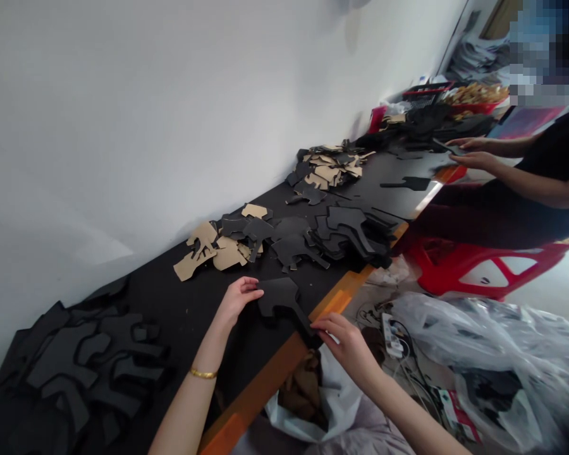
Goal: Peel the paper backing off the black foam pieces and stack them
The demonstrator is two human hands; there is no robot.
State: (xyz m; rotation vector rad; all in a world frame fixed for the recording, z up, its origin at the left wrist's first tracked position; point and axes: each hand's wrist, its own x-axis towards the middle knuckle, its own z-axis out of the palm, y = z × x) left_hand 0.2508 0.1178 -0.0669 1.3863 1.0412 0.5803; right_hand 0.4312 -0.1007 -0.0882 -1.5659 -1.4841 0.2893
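Note:
A flat black cut-out piece (281, 296) lies between my two hands, over the front edge of the black table (180, 328). My left hand (241, 297) pinches its upper left corner, fingers pressed together. At its narrow lower right end, my right hand (337, 335) grips it between thumb and fingers. Just beyond are black cut-outs (291, 243) and tan-backed pieces (230, 253), loosely piled. A large heap of black pieces (76, 360) covers the table's left end.
Beyond sits another mixed pile (327, 167). A person's hands (469, 155) hold a dark piece at right. Below the edge are an open bag (341, 392), a red stool (493, 265), a power strip (391, 335) and clear plastic (502, 335).

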